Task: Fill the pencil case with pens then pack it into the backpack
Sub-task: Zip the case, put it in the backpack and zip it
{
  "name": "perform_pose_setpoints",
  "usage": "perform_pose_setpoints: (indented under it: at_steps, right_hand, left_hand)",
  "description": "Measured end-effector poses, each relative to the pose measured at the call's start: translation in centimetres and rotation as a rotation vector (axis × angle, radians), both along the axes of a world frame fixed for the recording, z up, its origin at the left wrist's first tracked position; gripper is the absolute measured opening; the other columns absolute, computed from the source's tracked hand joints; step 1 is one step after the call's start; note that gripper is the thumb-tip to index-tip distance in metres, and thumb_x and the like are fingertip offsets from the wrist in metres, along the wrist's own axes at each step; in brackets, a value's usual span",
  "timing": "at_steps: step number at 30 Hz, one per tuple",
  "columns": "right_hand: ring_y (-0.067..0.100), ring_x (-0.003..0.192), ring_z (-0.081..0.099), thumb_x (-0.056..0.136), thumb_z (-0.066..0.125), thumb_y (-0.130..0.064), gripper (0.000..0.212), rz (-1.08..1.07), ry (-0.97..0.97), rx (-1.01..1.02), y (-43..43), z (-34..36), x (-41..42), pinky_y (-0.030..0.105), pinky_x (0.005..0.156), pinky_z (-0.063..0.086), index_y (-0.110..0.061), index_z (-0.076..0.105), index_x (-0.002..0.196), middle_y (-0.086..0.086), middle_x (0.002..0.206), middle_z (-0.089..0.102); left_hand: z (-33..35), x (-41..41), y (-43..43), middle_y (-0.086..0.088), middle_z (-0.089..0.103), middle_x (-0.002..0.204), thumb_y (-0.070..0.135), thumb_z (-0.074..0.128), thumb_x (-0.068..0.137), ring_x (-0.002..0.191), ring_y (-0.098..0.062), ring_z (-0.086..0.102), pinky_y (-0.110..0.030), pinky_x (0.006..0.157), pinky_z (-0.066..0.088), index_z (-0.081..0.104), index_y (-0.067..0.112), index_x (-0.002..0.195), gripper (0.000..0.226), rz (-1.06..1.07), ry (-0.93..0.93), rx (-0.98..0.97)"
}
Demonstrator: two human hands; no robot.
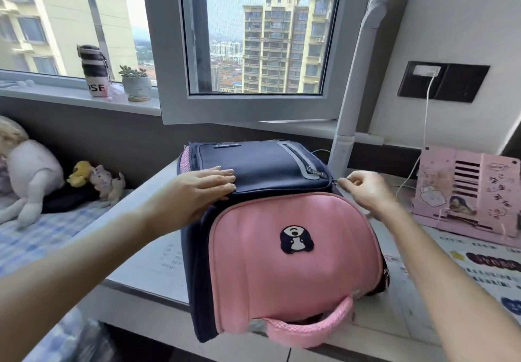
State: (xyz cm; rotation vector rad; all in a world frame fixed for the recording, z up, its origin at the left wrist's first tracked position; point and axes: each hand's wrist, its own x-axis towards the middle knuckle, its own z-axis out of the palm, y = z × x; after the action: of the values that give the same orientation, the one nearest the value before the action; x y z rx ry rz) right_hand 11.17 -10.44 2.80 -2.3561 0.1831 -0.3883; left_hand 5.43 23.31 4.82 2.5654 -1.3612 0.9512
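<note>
Both hands on backpack [284,251], which lies flat on desk [377,325]. Left hand [197,192]: fingers straight, pressing navy panel, likely to steady it. Right hand [366,189]: pinches zipper pull [335,181] at right corner, probably working the zip. Pencil case not in view.

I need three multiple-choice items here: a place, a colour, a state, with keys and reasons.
1. The left hand lies on: A the navy panel of the backpack; B the windowsill; C the bed.
2. The flap with the dog patch is: A green; B pink; C yellow.
3. The right hand: A lies flat; B pinches the zipper pull; C holds a pen.
Key: 1A, it lies flat on the panel; 2B, the flap looks pink; 3B, thumb and finger close on the pull.
</note>
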Motion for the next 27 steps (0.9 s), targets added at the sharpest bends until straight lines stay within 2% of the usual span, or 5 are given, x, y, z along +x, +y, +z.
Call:
perform_pose_setpoints:
  at_steps: [5, 9, 13, 19, 27]
  right_hand:
    - [0.028, 0.082, 0.062, 0.091, 0.054, -0.036, 0.042, 0.037, 0.08, 0.265, 0.8, -1.7, -0.5, 0.015, 0.049, 0.035, 0.004, 0.067, 0.091, 0.024, 0.092, 0.067]
    - [0.02, 0.083, 0.063, 0.088, 0.048, -0.054, 0.054, 0.048, 0.149, 0.574, 0.5, -3.2, -4.1, 0.026, 0.071, 0.047, -0.006, 0.068, 0.1, 0.007, 0.087, 0.069]
    - [0.023, 0.104, 0.062, 0.083, 0.03, -0.073, 0.07, 0.14, 0.354, 0.68, 0.2, -5.4, -8.1, 0.041, 0.096, 0.047, -0.021, 0.066, 0.113, 0.006, 0.11, 0.068]
    - [0.0, 0.11, 0.05, 0.069, 0.039, -0.079, 0.073, 0.419, 0.303, 0.686, 6.6, -4.8, -11.9, 0.015, 0.089, 0.037, -0.04, 0.045, 0.131, -0.023, 0.124, 0.05]
    - [0.019, 0.128, 0.044, 0.077, 0.06, -0.059, 0.078, 0.417, 0.193, 0.661, 15.5, -6.2, -9.6, 0.041, 0.107, 0.037, -0.03, 0.03, 0.143, -0.002, 0.14, 0.048]
  left_hand:
    - [-0.6, -0.7, 0.1, -0.021, 0.065, 0.112, -0.007, 0.058, 0.074, 0.11, -0.04, 0.057, -0.034, 0.107, 0.033, 0.067, -0.006, 0.101, 0.029, 0.026, 0.111, -0.085]
    - [-1.1, -2.1, -0.2, -0.012, 0.066, 0.115, 0.011, 0.059, 0.085, 0.115, -0.036, 0.056, -0.051, 0.101, 0.039, 0.072, 0.009, 0.098, 0.019, 0.306, 0.109, -0.269]
    - [-1.3, -5.3, -1.2, -0.01, 0.062, 0.121, 0.026, 0.061, 0.086, 0.113, -0.017, 0.052, -0.017, 0.087, 0.033, 0.071, 0.02, 0.1, 0.019, 0.479, 0.238, -0.587]
    - [-2.7, -6.4, -1.5, -0.006, 0.017, 0.154, 0.081, 0.021, 0.066, 0.139, -0.025, 0.02, -0.047, 0.111, 0.023, 0.036, 0.044, 0.133, 0.077, 0.775, 0.448, -0.218]
    - [-4.0, -1.7, 5.7, -0.009, 0.019, 0.153, 0.067, 0.048, 0.077, 0.138, -0.027, 0.023, -0.048, 0.109, 0.017, 0.043, 0.042, 0.13, 0.059, 0.902, 0.311, -0.152]
